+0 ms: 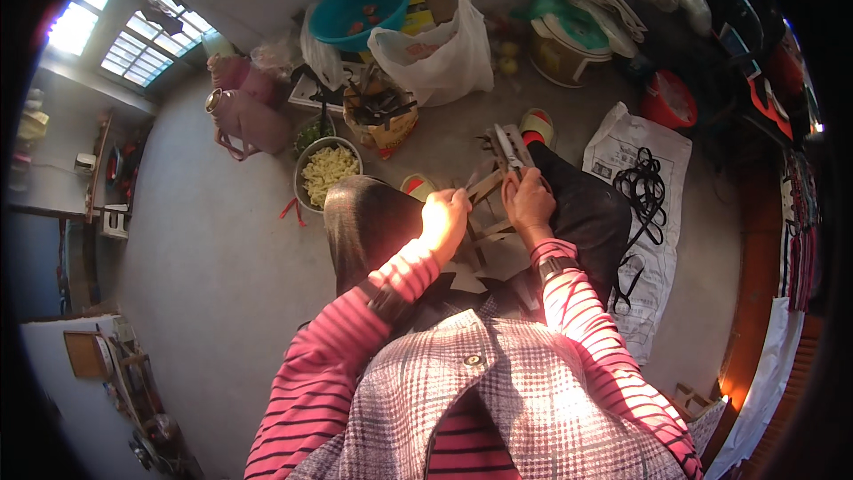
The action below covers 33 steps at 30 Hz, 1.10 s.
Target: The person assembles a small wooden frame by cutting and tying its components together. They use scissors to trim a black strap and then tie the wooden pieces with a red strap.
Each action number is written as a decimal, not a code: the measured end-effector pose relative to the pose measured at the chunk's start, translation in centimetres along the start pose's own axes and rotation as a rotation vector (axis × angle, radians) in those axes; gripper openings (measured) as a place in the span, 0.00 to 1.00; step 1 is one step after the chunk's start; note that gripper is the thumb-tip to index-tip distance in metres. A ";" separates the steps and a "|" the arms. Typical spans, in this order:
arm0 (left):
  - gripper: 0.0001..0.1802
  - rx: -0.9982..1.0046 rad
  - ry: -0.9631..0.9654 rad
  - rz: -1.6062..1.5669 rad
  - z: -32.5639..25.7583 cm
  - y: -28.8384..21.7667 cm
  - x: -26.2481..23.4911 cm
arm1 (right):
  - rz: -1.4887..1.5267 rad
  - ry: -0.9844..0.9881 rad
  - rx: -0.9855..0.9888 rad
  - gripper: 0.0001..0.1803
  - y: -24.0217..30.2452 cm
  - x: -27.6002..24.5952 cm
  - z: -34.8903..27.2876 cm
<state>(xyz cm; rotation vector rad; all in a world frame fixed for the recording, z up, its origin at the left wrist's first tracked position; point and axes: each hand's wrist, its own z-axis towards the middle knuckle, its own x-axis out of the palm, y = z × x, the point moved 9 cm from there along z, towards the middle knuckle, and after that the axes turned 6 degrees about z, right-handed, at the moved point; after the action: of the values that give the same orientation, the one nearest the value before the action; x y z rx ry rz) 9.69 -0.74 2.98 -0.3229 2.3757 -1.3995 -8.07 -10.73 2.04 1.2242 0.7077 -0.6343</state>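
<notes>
My right hand [530,202] is closed around a pair of scissors [507,146], their silvery blades pointing up and away from me. Close by on the left, my left hand [445,218] is closed in a pinch, its fingertips meeting near a thin pale strip. Whatever lies inside that pinch is too small to make out. Between and beyond my hands stands a wooden frame [485,187] of narrow slats, between my knees, partly hidden by the hands. Black cords [641,188] lie looped on a flattened white sack [668,147] to my right.
Left of my knee sits a bowl of pale yellow chopped pieces [330,174]. Past it are a paper bag [382,116], a white plastic bag [442,62], a teal basin [360,13] and a pinkish jug [249,120]. A red bucket [668,100] and a lidded tub [569,58] stand at far right.
</notes>
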 end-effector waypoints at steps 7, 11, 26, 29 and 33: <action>0.10 -0.013 -0.026 -0.371 -0.9 -2.5 -4.1 | -0.031 0.067 0.094 0.17 -0.9 0.1 0.0; 0.10 0.036 0.066 -0.460 2.2 -2.7 -0.6 | -0.011 0.046 0.093 0.16 -0.6 0.1 -0.1; 0.12 -0.026 -0.049 -0.130 14.0 4.1 6.8 | -0.033 -0.034 -0.084 0.17 0.8 -0.3 -0.3; 0.08 -0.056 0.008 -0.154 13.7 3.4 7.5 | -0.056 -0.022 -0.064 0.17 0.9 -0.1 -0.3; 0.06 -0.075 0.084 -0.309 13.2 2.7 8.5 | -0.077 -0.012 -0.061 0.17 1.0 -0.2 -0.3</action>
<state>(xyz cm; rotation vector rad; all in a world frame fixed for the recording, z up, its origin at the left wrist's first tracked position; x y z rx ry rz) 7.43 -13.07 -6.85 -0.6892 2.5333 -1.4817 -7.51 -10.19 2.76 1.1403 0.7615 -0.6781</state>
